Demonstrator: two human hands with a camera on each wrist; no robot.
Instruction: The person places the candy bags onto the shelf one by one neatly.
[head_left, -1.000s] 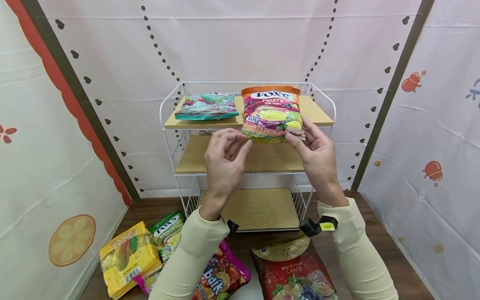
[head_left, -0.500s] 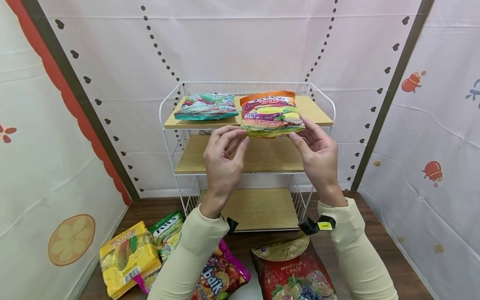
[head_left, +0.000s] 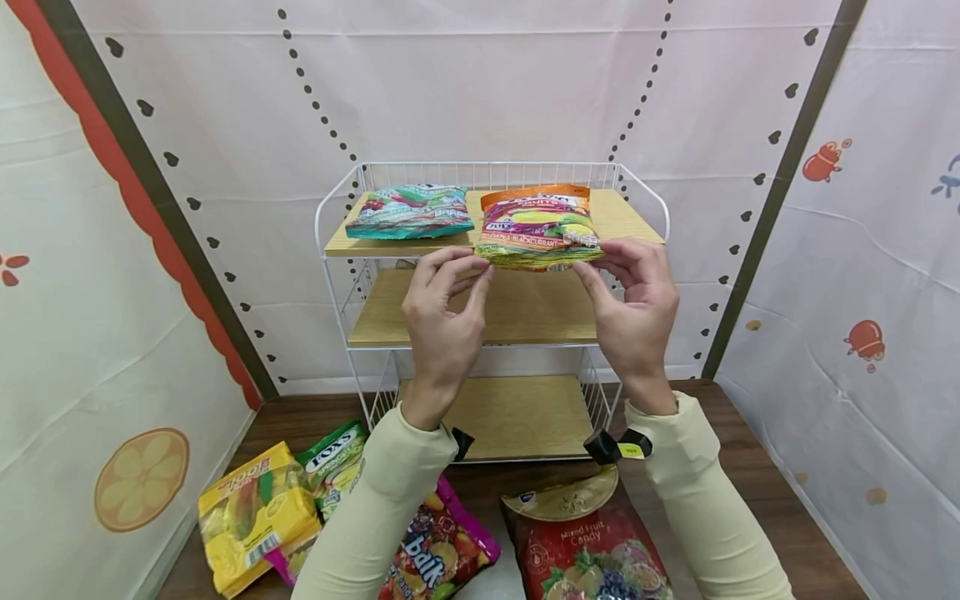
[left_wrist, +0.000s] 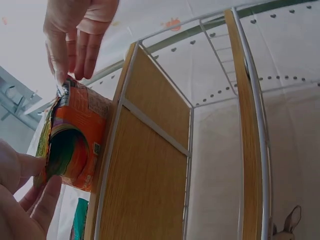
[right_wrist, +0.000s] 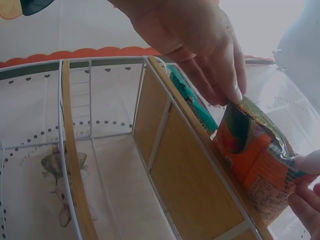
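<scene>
An orange and purple bag of Fox's fruit candy [head_left: 536,223] lies on the right part of the top shelf [head_left: 622,218], its near edge jutting past the shelf front. My left hand [head_left: 446,321] pinches the near left corner between thumb and fingers. At the near right corner, my right hand [head_left: 641,312] does the same. From below in the left wrist view, the bag's orange underside [left_wrist: 80,132] meets the shelf edge. A teal candy bag [head_left: 411,212] lies flat to its left.
The white wire rack has a middle shelf [head_left: 517,308] and a bottom shelf [head_left: 517,417]. In front lie a yellow candy bag [head_left: 258,517], a green Fox's bag [head_left: 333,462], a pink-edged bag [head_left: 435,550] and a large red Mixed Fruit Candy bag [head_left: 588,542].
The Fox's bag has tipped back from a raised, near-upright pose to lie flatter on the top shelf. Both hands have risen slightly with its near edge.
</scene>
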